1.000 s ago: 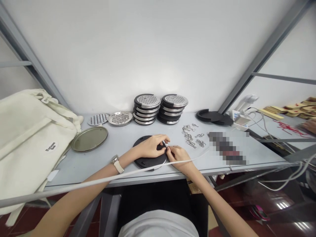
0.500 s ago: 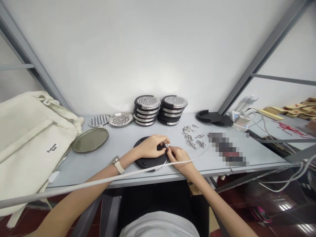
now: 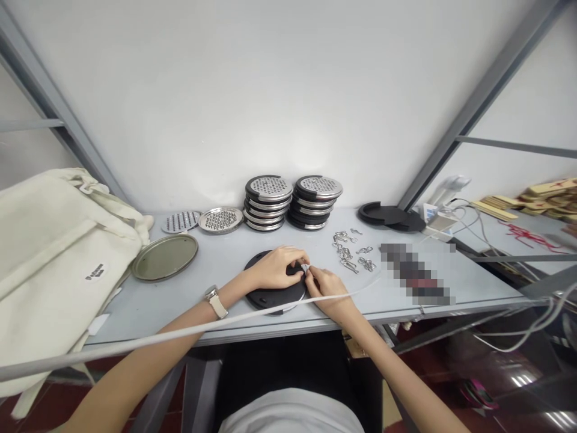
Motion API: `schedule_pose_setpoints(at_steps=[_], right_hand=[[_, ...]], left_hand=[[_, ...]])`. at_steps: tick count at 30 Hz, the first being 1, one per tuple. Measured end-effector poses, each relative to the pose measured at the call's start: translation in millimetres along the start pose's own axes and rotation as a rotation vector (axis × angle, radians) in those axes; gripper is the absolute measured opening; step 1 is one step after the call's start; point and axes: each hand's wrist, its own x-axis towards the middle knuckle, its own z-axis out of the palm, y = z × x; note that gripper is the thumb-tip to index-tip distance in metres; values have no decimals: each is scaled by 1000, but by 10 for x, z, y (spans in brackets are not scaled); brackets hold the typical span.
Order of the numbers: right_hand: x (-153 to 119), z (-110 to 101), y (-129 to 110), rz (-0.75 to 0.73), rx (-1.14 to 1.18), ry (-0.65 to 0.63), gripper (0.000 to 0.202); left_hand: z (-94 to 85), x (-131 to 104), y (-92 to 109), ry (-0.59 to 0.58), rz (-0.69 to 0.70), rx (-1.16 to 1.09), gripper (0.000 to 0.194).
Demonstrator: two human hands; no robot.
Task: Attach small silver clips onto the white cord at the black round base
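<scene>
A black round grater base (image 3: 274, 297) with a silvery rim lies on the table in front of me. My left hand (image 3: 276, 268) rests across its top, fingers curled and the thumb pressing near the right edge. At that edge a small shiny metal clasp (image 3: 306, 267) sits between the two hands. The fingertips of my right hand (image 3: 328, 290) pinch it from the right side. How the clasp meets the base is partly hidden by my fingers. Several loose metal clasps (image 3: 346, 252) lie to the right of the base.
Two stacks of graters (image 3: 269, 198) stand by the wall. Left of them lie round grater plates (image 3: 220, 219) and a greenish round lid (image 3: 166, 257), beside a cream bag (image 3: 63, 258). Black rings (image 3: 383, 213) lie at right. A white cable (image 3: 270, 311) crosses in front of my arms.
Both hands stay at the base's right edge. The fingertips have shifted only slightly, and a bit more of the metal clasp shows between them.
</scene>
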Motion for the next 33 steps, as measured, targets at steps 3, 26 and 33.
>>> schedule_pose_setpoints(at_steps=[3, 26, 33], right_hand=[[-2, 1, -8, 1, -41, -10, 26], [-8, -5, -42, 22, -157, -51, 26], [4, -24, -41, 15, -118, -83, 26]], left_hand=[[-4, 2, 4, -1, 1, 1, 18], [19, -49, -20, -11, -37, -77, 27], [10, -43, -13, -21, -22, -63, 34]])
